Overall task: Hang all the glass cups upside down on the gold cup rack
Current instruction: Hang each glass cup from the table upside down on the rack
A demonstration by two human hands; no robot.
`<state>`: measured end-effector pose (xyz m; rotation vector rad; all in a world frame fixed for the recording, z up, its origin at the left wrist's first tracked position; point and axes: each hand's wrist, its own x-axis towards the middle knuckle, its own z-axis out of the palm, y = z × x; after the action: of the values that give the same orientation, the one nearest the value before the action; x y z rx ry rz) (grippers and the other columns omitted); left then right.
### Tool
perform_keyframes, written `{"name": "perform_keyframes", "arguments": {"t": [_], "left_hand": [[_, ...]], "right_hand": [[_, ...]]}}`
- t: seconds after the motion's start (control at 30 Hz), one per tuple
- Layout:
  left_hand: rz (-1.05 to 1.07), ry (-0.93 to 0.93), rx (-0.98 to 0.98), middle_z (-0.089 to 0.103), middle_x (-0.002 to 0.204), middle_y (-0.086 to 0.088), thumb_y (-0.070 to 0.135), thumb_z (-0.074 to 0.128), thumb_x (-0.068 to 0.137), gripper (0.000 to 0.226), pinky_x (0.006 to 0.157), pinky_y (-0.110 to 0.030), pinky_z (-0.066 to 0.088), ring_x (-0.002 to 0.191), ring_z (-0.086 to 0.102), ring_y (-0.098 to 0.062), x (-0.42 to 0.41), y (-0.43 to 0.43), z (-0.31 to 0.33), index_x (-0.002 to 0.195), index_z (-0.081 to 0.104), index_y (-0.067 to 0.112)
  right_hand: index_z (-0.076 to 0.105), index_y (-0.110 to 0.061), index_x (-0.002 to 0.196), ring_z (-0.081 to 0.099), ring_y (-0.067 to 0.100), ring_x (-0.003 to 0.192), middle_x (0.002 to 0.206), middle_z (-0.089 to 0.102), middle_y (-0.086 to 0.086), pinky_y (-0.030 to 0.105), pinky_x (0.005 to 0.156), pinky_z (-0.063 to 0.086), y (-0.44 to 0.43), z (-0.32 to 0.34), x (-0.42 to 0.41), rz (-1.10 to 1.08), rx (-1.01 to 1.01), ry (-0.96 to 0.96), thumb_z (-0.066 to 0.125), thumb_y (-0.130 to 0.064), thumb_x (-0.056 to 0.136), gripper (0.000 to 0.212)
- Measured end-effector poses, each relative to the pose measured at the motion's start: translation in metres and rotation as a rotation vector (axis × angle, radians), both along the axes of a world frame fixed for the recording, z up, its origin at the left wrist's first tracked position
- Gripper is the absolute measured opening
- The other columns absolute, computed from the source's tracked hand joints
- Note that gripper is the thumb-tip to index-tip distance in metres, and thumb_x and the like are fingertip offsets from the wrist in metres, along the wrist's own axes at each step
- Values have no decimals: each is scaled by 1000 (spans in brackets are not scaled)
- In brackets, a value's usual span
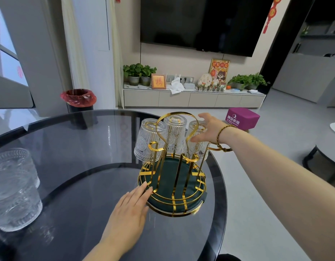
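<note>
My right hand is spread open against the ribbed clear glass cup hanging mouth-down on the far right prong of the gold wire cup rack, not yet gripping it, while my left hand lies flat with fingers together on the dark glass surface, fingertips touching the rack's near-left base ring. Three cups hang on the rack; two stacked embossed glass cups wait well to its left. I judge them hard, heavy, breakable and slippery, best held around the ribbed wall.

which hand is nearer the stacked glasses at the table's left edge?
Left. The left hand rests at the rack's base, across the table from the stacked glasses; the right hand is farther, by the hung cups.
</note>
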<state>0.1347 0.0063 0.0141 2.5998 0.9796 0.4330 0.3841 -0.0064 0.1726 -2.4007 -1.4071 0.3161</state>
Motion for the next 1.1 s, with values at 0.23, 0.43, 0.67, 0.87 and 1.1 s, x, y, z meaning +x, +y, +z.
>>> {"name": "perform_keyframes", "arguments": {"t": [0.23, 0.43, 0.67, 0.87, 1.1], "left_hand": [[100, -159, 16, 28, 149, 8, 26, 36, 95, 37, 113, -23, 13, 138, 20, -6, -12, -9, 3, 132, 36, 28], [247, -231, 57, 56, 129, -5, 5, 53, 86, 28, 107, -38, 33, 128, 44, -22, -60, -19, 8, 113, 60, 13], [449, -211, 69, 69, 108, -15, 7, 56, 77, 22, 92, -51, 45, 110, 59, -35, -142, -38, 7, 95, 69, 4], [618, -169, 46, 65, 116, -15, 2, 65, 77, 29, 94, -47, 45, 111, 58, -33, -198, -33, 7, 105, 65, 6], [727, -17, 15, 37, 145, -8, 32, 54, 87, 59, 110, -40, 26, 132, 36, -26, -225, -6, -4, 137, 27, 16]], "right_hand": [[24, -14, 132, 34, 32, 124, 139, 34, 15, 43, 101, 33, -37, 10, -17, -20, 127, -184, 64, -37, 72, 75], [54, -10, 94, 44, 23, 100, 103, 52, 7, 30, 85, 34, -73, 17, -48, 78, 522, -206, 60, -11, 75, 20], [57, -7, 74, 47, 10, 66, 72, 54, 3, 16, 63, 40, -73, 4, -138, 438, 702, -136, 60, -3, 74, 5], [56, -9, 79, 49, 14, 70, 74, 51, -2, 12, 64, 39, -30, -55, -217, 543, 609, 159, 60, -7, 75, 6], [35, -23, 121, 43, 10, 108, 121, 46, -4, 23, 97, 36, 24, -134, -285, 438, 352, 623, 70, -24, 69, 63]]}}
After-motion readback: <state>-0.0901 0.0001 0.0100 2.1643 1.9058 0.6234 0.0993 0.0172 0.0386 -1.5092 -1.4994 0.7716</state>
